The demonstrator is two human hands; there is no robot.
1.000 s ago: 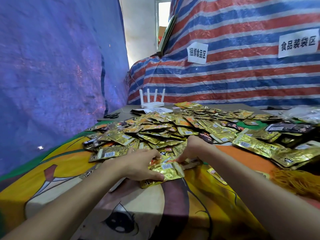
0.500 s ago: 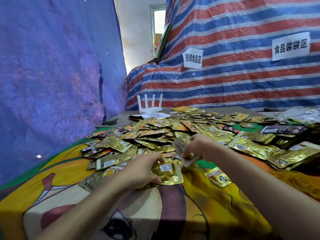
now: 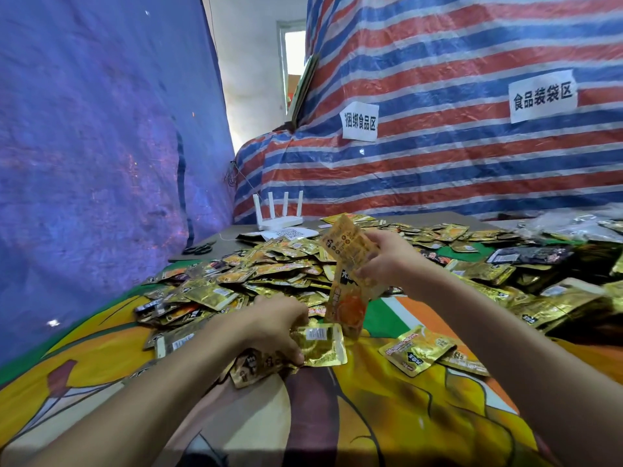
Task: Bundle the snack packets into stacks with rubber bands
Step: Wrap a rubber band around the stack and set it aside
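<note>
A big heap of gold and orange snack packets (image 3: pixel 269 264) covers the middle of the table. My right hand (image 3: pixel 387 257) holds a few orange packets (image 3: pixel 349 274) raised above the heap, hanging upright. My left hand (image 3: pixel 279 323) rests low at the heap's near edge and grips a small flat stack topped by a gold packet (image 3: pixel 320 345) with a barcode. Two loose gold packets (image 3: pixel 418 352) lie on the cloth just right of that stack. I see no rubber band.
A colourful cartoon-print cloth (image 3: pixel 387 416) covers the table. A white router (image 3: pixel 279 214) and black scissors (image 3: pixel 199 248) sit at the far left end. Dark packets (image 3: pixel 532 256) and more gold ones fill the right side. Tarpaulin walls close in at left and behind.
My right hand has picked packets out of the heap and lifted them up. My left hand has stayed on the flat stack near the heap's edge.
</note>
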